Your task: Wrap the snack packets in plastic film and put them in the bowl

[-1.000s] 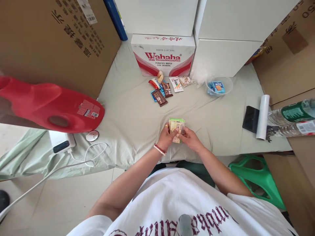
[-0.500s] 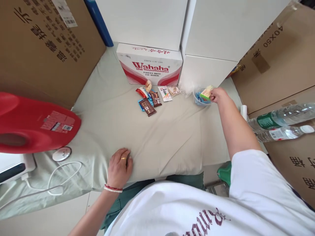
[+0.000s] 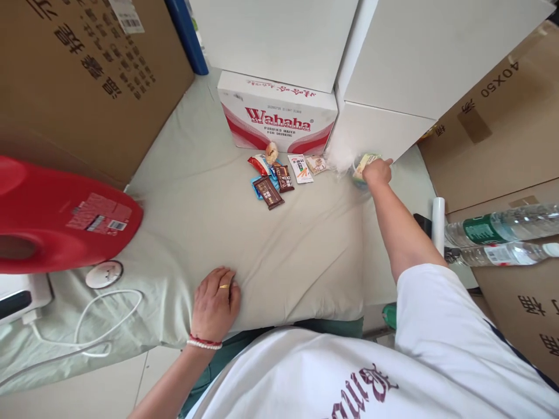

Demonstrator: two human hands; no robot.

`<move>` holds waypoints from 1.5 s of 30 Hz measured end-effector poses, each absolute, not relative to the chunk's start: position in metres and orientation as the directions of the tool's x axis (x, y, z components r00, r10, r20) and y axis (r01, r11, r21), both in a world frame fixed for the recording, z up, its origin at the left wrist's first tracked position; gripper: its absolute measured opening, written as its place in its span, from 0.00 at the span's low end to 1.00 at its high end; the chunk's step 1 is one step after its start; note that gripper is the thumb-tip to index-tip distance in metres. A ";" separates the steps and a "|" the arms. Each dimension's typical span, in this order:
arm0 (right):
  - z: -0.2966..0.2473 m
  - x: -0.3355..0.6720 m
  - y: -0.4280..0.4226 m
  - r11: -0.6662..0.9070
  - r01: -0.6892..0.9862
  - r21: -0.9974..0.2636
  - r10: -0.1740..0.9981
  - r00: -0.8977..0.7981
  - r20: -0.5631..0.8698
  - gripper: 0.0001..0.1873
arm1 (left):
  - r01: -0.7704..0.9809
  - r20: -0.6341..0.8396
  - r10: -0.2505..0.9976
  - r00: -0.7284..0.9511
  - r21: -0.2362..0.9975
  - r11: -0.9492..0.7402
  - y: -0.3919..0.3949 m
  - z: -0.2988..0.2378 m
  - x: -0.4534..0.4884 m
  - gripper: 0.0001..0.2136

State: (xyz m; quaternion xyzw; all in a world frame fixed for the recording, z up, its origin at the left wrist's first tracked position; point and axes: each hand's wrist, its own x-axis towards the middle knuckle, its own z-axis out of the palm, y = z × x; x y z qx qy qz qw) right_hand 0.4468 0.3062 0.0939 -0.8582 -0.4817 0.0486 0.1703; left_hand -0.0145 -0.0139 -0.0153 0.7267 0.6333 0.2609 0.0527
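My right hand (image 3: 378,173) is at the clear plastic tub (image 3: 358,181) by the white cabinet, its fingers closed on a yellow and green snack packet (image 3: 365,164) at the tub's mouth. The hand covers part of the tub and packet. My left hand (image 3: 217,299) rests palm down on the cloth near the front edge, fingers lying on it and nothing seen in them. Beyond it lie brown chocolate wafer packets (image 3: 269,192), a red and white packet (image 3: 259,164), a small bread roll (image 3: 271,153), a white snack packet (image 3: 300,169) and a beige packet (image 3: 317,164).
A Wahaha water carton (image 3: 279,119) stands behind the snacks, with a clear plastic bag (image 3: 343,154) beside it. A red detergent jug (image 3: 100,215) and white cable (image 3: 78,326) are at left. Plastic bottles (image 3: 502,230) and a cardboard box (image 3: 493,139) are at right.
My right hand has moved the yellow and green packet down and in over the tub, and now covers more of it. My left hand stays on the cloth. The view has shifted slightly.
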 end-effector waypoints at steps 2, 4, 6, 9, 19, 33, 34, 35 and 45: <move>0.100 0.434 0.302 -0.461 0.840 -0.287 0.826 0.524 0.207 0.22 | 0.894 0.319 0.945 0.071 0.399 -0.202 -0.014 -0.015 -0.014 0.11; 0.104 0.416 0.303 -0.324 0.923 -0.206 0.888 0.372 0.271 0.21 | 0.904 0.339 0.936 0.098 0.362 -0.226 -0.014 -0.015 -0.015 0.11; 0.107 0.396 0.309 -0.160 0.979 -0.128 0.940 0.191 0.283 0.21 | 0.916 0.363 0.923 0.130 0.313 -0.252 -0.013 -0.015 -0.015 0.11; 0.111 0.375 0.329 -0.041 0.996 -0.082 0.946 0.065 0.318 0.26 | 0.924 0.390 0.907 0.160 0.264 -0.277 -0.013 -0.014 -0.015 0.11; 0.106 0.383 0.371 0.008 0.999 -0.041 0.985 -0.001 0.174 0.22 | 0.929 0.393 0.906 0.154 0.256 -0.269 -0.014 -0.014 -0.014 0.10; 0.144 0.412 0.206 0.247 0.565 -0.787 0.685 0.473 0.554 0.14 | 0.867 0.464 0.883 0.071 0.409 -0.284 -0.016 -0.019 -0.018 0.09; 0.130 0.403 0.181 0.232 0.431 -0.872 0.743 0.500 0.445 0.15 | 0.851 0.488 0.872 0.040 0.440 -0.285 -0.018 -0.017 -0.019 0.08; 0.116 0.393 0.154 0.195 0.296 -0.935 0.794 0.512 0.328 0.15 | 0.830 0.504 0.864 0.002 0.481 -0.282 -0.020 -0.016 -0.018 0.08; 0.050 0.329 -0.018 -0.250 -0.604 -0.757 0.870 0.203 -0.449 0.21 | -0.133 -0.116 0.968 0.221 0.980 0.148 0.009 0.010 0.103 0.46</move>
